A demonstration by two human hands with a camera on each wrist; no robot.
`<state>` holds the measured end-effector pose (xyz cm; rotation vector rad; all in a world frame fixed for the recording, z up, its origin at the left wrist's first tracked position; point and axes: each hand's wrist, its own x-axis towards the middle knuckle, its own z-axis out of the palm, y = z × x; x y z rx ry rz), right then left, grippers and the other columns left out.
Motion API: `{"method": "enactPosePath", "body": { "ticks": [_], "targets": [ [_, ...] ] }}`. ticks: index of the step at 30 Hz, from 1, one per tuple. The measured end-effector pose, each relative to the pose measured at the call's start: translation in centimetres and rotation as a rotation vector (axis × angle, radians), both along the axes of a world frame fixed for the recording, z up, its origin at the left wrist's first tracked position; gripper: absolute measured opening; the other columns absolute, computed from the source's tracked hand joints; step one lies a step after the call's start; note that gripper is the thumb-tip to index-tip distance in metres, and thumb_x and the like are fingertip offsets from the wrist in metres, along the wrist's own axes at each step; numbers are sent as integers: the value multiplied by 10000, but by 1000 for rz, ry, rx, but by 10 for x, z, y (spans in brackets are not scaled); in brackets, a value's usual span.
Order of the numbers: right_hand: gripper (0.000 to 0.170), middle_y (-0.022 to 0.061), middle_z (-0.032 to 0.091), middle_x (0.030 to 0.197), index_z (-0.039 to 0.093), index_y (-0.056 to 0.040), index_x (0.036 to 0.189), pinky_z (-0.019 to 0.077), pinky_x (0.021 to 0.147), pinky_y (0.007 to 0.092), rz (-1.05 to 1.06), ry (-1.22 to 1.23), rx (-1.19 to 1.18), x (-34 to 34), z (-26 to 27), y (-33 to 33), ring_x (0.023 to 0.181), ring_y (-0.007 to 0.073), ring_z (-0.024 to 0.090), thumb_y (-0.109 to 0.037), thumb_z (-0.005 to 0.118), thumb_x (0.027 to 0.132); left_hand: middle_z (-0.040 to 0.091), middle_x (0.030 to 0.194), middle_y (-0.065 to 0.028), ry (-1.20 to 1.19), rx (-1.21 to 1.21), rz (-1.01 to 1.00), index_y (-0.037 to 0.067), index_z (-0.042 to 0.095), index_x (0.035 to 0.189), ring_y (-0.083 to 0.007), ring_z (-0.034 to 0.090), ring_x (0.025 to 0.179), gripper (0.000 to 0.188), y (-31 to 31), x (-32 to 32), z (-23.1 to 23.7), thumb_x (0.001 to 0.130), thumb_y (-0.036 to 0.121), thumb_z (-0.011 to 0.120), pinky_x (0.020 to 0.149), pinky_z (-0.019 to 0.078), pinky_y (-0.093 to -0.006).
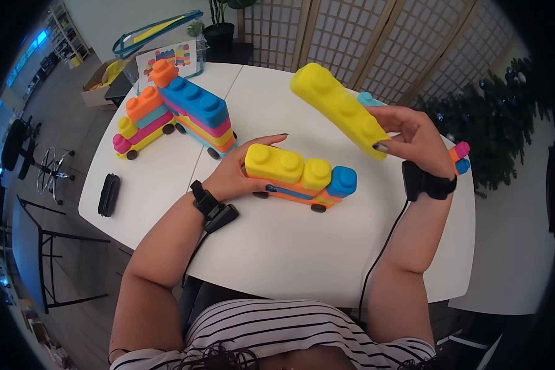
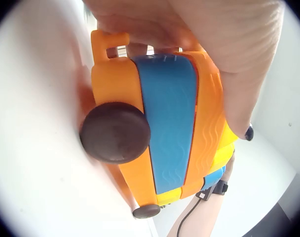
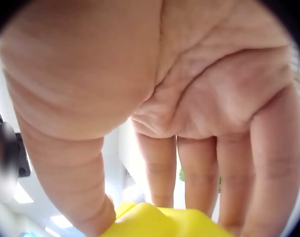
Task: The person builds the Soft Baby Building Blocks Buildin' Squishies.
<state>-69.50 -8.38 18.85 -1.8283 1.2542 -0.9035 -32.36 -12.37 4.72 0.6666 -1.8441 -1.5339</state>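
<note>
My left hand (image 1: pixel 229 176) grips the rear of a toy block wagon (image 1: pixel 296 194), thumb along its near side. Stacked orange and blue layers make up the wagon, topped by yellow blocks (image 1: pixel 274 163) and a blue block (image 1: pixel 343 180) at the right end. In the left wrist view its dark wheel (image 2: pixel 115 132) is close to the white tabletop. Raised above the table, a long yellow block (image 1: pixel 333 105) with round studs slants down to the right. My right hand (image 1: pixel 416 140) pinches its lower end between thumb and fingers.
A colourful block train (image 1: pixel 194 108) stands at the back left of the white table (image 1: pixel 277 259). Behind it are a clear bag (image 1: pixel 200 55) and a picture card (image 1: pixel 166 61). A black case (image 1: pixel 108 195) lies near the left edge. More blocks (image 1: pixel 460 159) show beyond my right wrist.
</note>
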Motion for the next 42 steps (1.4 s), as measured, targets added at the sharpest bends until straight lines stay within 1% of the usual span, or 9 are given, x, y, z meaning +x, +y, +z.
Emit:
{"method": "enactPosePath", "body": {
  "ticks": [2, 6, 10, 14, 20, 30, 34, 39, 42],
  "targets": [
    [574, 108, 788, 1239, 712, -14, 1432, 584, 1018, 338, 209, -139, 105, -3, 5, 9, 1142, 194, 747, 43, 794, 867, 626, 1541, -75, 106, 22, -18, 74, 517, 1602, -185, 610, 1410, 866, 0, 1, -3, 814, 18, 873, 1223, 486, -375],
    [534, 94, 783, 1291, 709, -20, 1445, 574, 935, 294, 308, 110, 235, 17, 17, 17, 1072, 141, 709, 30, 738, 914, 642, 1511, -65, 157, 71, 75, 72, 511, 1602, -189, 611, 1412, 838, 1, 5, -21, 838, 7, 849, 1213, 495, -379],
    [416, 85, 779, 1262, 692, 0, 1449, 552, 922, 264, 381, 81, 60, 24, 3, 12, 1024, 126, 687, -47, 608, 1044, 650, 1489, -62, 207, 19, 97, 47, 516, 1581, -183, 622, 1397, 768, 4, 6, -16, 890, 57, 853, 1192, 510, -374],
    [396, 85, 760, 1255, 674, 13, 1446, 537, 963, 271, 326, 156, 75, 23, 2, 12, 1057, 138, 673, -67, 499, 1100, 673, 1454, -60, 230, 32, 77, 27, 538, 1554, -176, 646, 1360, 730, 6, 4, -13, 913, 114, 875, 1165, 522, -360],
    [391, 65, 713, 1260, 689, -29, 1404, 485, 1054, 302, 199, -126, 146, 37, -6, 3, 1160, 146, 620, -128, 412, 1147, 686, 1434, -60, 195, 70, 82, 19, 549, 1542, -161, 655, 1338, 731, 8, 4, -11, 906, 127, 892, 1148, 527, -347],
    [626, 98, 658, 1370, 522, -105, 1566, 497, 1068, 367, 400, 240, 13, 55, 2, 12, 1228, 273, 620, -216, 711, 980, 689, 1443, -64, 243, -9, 77, 16, 574, 1515, -171, 674, 1318, 701, 4, 5, -15, 913, 175, 897, 1135, 539, -350],
    [610, 160, 693, 1319, 538, -78, 1514, 520, 1065, 391, 349, 314, 105, 67, 12, 32, 1242, 336, 646, -178, 743, 948, 691, 1441, -72, 179, 31, 84, 30, 588, 1502, -181, 671, 1327, 685, 5, 6, -13, 913, 187, 899, 1152, 533, -364],
    [541, 183, 673, 1214, 583, -81, 1409, 563, 982, 439, 140, 581, -400, 82, -2, 47, 1073, 400, 685, -160, 795, 918, 681, 1467, -111, 170, -74, 131, 50, 543, 1546, -213, 670, 1343, 751, 7, 0, -10, 901, 183, 905, 1161, 534, -390],
    [508, 165, 656, 1175, 592, -82, 1346, 563, 957, 464, 78, 541, -206, 96, -7, 50, 1079, 400, 683, -143, 816, 895, 676, 1476, -147, 449, -79, 150, 66, 461, 1604, -256, 656, 1376, 824, 18, -8, 7, 929, 275, 886, 1166, 528, -411]
  ]
}}
